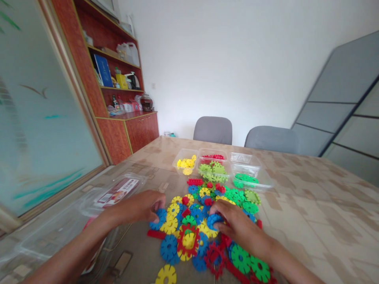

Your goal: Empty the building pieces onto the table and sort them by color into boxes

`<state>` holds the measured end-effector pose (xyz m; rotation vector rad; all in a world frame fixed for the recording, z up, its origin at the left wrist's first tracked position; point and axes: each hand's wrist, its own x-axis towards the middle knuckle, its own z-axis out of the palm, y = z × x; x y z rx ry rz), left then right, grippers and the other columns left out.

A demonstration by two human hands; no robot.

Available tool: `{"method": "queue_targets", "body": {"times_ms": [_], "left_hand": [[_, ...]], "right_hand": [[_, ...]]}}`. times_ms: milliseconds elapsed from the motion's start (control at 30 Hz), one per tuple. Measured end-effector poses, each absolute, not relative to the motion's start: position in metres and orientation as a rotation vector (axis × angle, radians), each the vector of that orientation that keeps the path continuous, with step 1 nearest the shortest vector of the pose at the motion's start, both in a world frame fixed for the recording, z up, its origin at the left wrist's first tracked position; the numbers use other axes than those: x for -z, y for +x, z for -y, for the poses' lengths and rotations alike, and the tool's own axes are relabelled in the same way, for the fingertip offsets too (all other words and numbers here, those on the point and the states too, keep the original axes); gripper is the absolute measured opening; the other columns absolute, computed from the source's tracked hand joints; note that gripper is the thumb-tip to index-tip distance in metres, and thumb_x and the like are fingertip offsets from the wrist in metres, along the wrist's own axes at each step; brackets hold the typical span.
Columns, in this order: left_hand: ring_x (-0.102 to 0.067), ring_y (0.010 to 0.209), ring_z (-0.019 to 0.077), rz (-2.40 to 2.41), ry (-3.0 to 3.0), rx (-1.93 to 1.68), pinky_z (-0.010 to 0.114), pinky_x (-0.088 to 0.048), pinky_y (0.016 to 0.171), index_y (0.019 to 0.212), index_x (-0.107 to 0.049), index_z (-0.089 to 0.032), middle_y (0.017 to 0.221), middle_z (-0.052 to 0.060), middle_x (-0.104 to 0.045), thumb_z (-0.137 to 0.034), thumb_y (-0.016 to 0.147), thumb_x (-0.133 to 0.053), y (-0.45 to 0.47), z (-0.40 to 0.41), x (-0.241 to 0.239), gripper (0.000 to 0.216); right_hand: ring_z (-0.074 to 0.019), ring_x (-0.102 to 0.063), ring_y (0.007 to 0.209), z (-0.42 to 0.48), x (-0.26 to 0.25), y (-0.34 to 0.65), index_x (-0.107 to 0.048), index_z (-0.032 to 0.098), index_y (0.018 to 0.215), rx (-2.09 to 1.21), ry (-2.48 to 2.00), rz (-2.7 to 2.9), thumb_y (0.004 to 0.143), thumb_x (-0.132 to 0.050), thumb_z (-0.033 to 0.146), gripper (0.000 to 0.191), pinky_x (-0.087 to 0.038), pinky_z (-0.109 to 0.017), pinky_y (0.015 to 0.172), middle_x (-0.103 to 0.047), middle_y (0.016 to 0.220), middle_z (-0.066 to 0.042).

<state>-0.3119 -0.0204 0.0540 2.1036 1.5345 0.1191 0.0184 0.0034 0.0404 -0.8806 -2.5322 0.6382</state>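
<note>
Many notched plastic discs lie in a loose pile on the table, in blue, yellow, green and red. At the pile's left edge my left hand (145,206) has its thumb and fingers closed on the rim of a blue disc (160,220). My right hand (232,219) pinches another blue disc (213,222) over the right part of the pile. Between the hands are a green disc (188,221) and a red square frame piece (179,245) around a yellow disc (188,240).
Behind the pile stand clear tubs: one with yellow discs (187,164), one with lime-green pieces (213,170), one with green discs (245,180). Red pieces (213,157) sit in another tub. Clear plastic lids (130,177) lie at left. Two grey chairs (212,129) stand beyond the table.
</note>
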Motion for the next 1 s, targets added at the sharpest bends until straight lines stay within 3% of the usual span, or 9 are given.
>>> {"method": "queue_targets", "body": {"times_ms": [67, 167, 267, 467, 633, 700, 833, 1000], "left_hand": [[-0.053, 0.073, 0.0169, -1.531, 2.146, -0.159, 0.023, -0.033, 0.060, 0.080, -0.051, -0.019, 0.077, -0.002, -0.057, -0.021, 0.068, -0.061, -0.309, 0.021, -0.056, 0.016], [-0.052, 0.070, 0.0156, -1.516, 2.163, -0.210, 0.023, -0.031, 0.059, 0.079, -0.051, -0.019, 0.072, -0.003, -0.056, -0.020, 0.073, -0.057, -0.300, 0.024, -0.065, 0.009], [-0.051, 0.066, 0.0142, -1.476, 2.123, -0.270, 0.023, -0.032, 0.057, 0.080, -0.052, -0.019, 0.069, -0.004, -0.054, -0.024, 0.078, -0.055, -0.291, 0.029, -0.076, 0.006], [-0.053, 0.069, 0.0140, -1.189, 1.978, -0.072, 0.020, -0.035, 0.057, 0.081, -0.059, -0.019, 0.073, -0.005, -0.058, -0.022, 0.072, -0.063, -0.280, 0.045, -0.087, 0.011], [-0.054, 0.066, 0.0141, -1.264, 2.067, 0.059, 0.020, -0.030, 0.051, 0.082, -0.060, -0.021, 0.071, -0.005, -0.056, -0.019, 0.068, -0.068, -0.265, 0.055, -0.084, 0.016], [-0.053, 0.066, 0.0140, -1.311, 2.124, 0.082, 0.021, -0.027, 0.050, 0.082, -0.060, -0.021, 0.070, -0.006, -0.054, -0.016, 0.065, -0.070, -0.261, 0.056, -0.082, 0.021], [-0.051, 0.070, 0.0145, -1.333, 2.203, 0.095, 0.022, -0.028, 0.054, 0.089, -0.060, -0.022, 0.077, -0.005, -0.056, -0.021, 0.068, -0.071, -0.258, 0.055, -0.075, 0.024], [-0.048, 0.077, 0.0138, -1.298, 2.245, 0.000, 0.021, -0.029, 0.061, 0.083, -0.053, -0.020, 0.085, -0.004, -0.054, -0.016, 0.068, -0.071, -0.260, 0.054, -0.076, 0.024]], "right_hand": [[-0.0204, -0.058, 0.103, -0.004, -0.038, 0.019, -0.055, 0.022, 0.113, -0.623, -0.882, 2.560, 0.084, -0.059, 0.011, 0.031, -0.046, -0.034, 0.089, -0.061, 0.110, -0.006], [-0.0272, -0.042, 0.129, -0.001, -0.037, 0.019, -0.040, 0.021, 0.138, -0.594, -0.956, 2.650, 0.086, -0.057, 0.016, 0.055, -0.037, -0.046, 0.105, -0.047, 0.138, -0.014], [-0.0290, -0.033, 0.136, 0.002, -0.040, 0.020, -0.032, 0.021, 0.145, -0.596, -1.033, 2.716, 0.086, -0.056, 0.018, 0.063, -0.031, -0.050, 0.110, -0.039, 0.145, -0.015], [-0.0253, -0.046, 0.125, 0.000, -0.042, 0.021, -0.047, 0.018, 0.132, -0.596, -1.017, 2.694, 0.087, -0.058, 0.025, 0.047, -0.038, -0.040, 0.105, -0.052, 0.129, -0.013], [-0.0302, -0.033, 0.135, -0.004, -0.037, 0.024, -0.032, 0.018, 0.145, -0.581, -1.037, 2.721, 0.088, -0.058, 0.031, 0.064, -0.031, -0.046, 0.109, -0.039, 0.144, -0.016], [-0.0301, -0.037, 0.132, -0.004, -0.036, 0.023, -0.035, 0.018, 0.143, -0.577, -1.027, 2.723, 0.088, -0.058, 0.032, 0.062, -0.033, -0.045, 0.107, -0.042, 0.141, -0.016], [-0.0258, -0.051, 0.112, -0.004, -0.039, 0.022, -0.049, 0.018, 0.123, -0.623, -0.981, 2.672, 0.085, -0.063, 0.030, 0.043, -0.042, -0.039, 0.094, -0.054, 0.117, -0.011], [-0.0193, -0.054, 0.090, -0.008, -0.041, 0.018, -0.050, 0.021, 0.098, -0.646, -0.965, 2.530, 0.077, -0.066, 0.015, 0.027, -0.043, -0.029, 0.077, -0.055, 0.098, -0.002]]}}
